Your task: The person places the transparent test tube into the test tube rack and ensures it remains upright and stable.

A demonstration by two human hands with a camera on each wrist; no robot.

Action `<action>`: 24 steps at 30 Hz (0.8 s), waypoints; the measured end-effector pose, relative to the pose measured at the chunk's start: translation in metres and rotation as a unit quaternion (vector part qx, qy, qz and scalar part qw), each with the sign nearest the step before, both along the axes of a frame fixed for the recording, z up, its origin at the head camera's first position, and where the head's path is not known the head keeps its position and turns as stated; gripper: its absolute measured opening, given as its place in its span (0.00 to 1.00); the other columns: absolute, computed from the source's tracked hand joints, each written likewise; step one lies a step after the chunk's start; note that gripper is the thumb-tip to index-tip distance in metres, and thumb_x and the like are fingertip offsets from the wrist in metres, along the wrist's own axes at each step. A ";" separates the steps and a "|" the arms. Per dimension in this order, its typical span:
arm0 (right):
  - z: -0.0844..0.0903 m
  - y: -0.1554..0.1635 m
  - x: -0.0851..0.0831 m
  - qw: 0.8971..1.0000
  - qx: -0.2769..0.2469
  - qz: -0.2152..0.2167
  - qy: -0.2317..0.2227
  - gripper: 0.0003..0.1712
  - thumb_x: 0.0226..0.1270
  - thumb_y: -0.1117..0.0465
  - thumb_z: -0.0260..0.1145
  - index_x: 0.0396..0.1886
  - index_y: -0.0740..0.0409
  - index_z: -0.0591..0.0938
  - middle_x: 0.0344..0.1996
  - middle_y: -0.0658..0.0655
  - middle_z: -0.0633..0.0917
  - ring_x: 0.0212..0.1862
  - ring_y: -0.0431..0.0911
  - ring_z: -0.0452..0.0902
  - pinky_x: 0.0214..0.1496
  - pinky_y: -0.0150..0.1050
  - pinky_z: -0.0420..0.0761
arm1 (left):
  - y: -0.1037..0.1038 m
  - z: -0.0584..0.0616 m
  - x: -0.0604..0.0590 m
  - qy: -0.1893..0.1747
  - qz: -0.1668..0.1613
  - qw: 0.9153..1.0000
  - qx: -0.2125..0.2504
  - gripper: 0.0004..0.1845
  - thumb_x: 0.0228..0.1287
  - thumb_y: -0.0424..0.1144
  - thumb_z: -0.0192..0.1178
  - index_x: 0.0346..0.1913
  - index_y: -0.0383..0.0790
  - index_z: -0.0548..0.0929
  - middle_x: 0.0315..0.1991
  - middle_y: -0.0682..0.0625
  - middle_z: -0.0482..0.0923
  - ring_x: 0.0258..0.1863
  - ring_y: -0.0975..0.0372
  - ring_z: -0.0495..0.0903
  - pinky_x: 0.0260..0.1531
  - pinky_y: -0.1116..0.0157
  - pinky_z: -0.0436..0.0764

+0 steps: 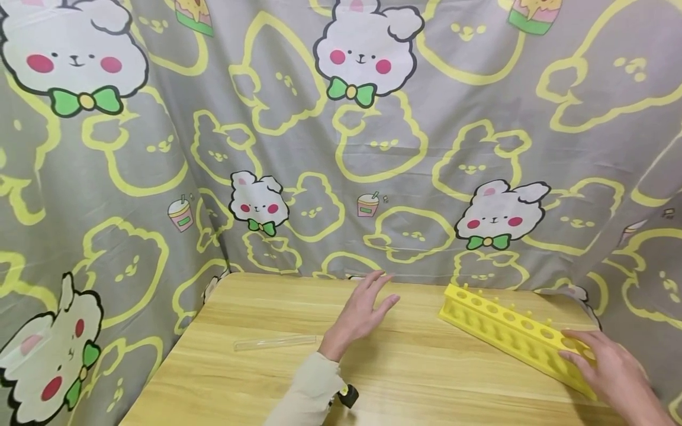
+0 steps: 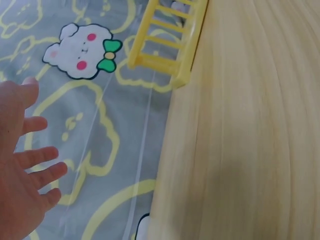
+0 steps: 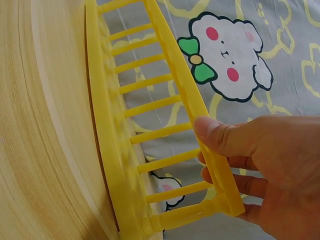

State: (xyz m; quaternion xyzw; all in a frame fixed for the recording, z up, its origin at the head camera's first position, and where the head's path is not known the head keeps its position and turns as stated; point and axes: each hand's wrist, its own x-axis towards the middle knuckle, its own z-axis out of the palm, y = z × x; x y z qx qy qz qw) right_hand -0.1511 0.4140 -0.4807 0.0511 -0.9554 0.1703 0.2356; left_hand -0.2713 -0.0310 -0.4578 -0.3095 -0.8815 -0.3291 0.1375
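The right hand [image 1: 613, 370] grips the near end of a yellow rack [image 1: 511, 331]. In the right wrist view the thumb [image 3: 220, 135] presses on the rack's top plate [image 3: 200, 107], and the other fingers [image 3: 250, 182] curl under it. The rack stands on the right side of a wooden table [image 1: 266, 384], running at a slant from the hand toward the far edge. Its top plate has a row of round holes, and thin yellow rungs join the top plate to the base.

The left hand [image 1: 362, 313] hovers over the middle of the table with its fingers straight and spread, holding nothing. It is apart from the rack, with bare wood between them. In the left wrist view the open palm [image 2: 20, 165] shows at the left edge, and the far end of the rack [image 2: 165, 35] lies beyond it. A light sleeve [image 1: 314, 393] covers the left forearm.

A clear tube [image 1: 274, 342] lies flat on the table, just left of the left wrist, touched by neither hand.

A grey cloth [image 1: 341, 148] printed with white rabbits and yellow outlines hangs behind the table and at both its sides.
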 end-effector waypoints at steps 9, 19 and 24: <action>0.000 0.001 0.001 1.000 -0.002 0.005 0.016 0.21 0.58 0.64 0.79 0.48 0.68 0.83 0.44 0.75 0.82 0.35 0.73 0.79 0.36 0.68 0.74 | 0.022 -0.001 0.000 0.003 -0.015 1.000 -0.004 0.30 0.80 0.59 0.48 0.75 0.46 0.70 0.75 0.45 0.64 0.73 0.50 0.66 0.69 0.47 0.69; 0.002 0.002 0.001 1.000 -0.002 0.002 -0.005 0.22 0.56 0.65 0.79 0.48 0.69 0.83 0.42 0.75 0.82 0.33 0.68 0.79 0.33 0.66 0.76 | 0.046 -0.001 -0.003 0.004 -0.029 0.999 -0.025 0.30 0.80 0.58 0.49 0.76 0.46 0.69 0.75 0.46 0.65 0.72 0.51 0.67 0.70 0.51 0.70; 0.001 0.001 0.001 1.000 -0.003 0.002 0.000 0.22 0.55 0.65 0.79 0.48 0.69 0.84 0.42 0.73 0.82 0.33 0.69 0.79 0.34 0.67 0.76 | 0.053 -0.003 -0.004 0.004 -0.027 0.999 -0.033 0.29 0.80 0.57 0.49 0.76 0.47 0.69 0.75 0.47 0.65 0.72 0.53 0.67 0.70 0.53 0.69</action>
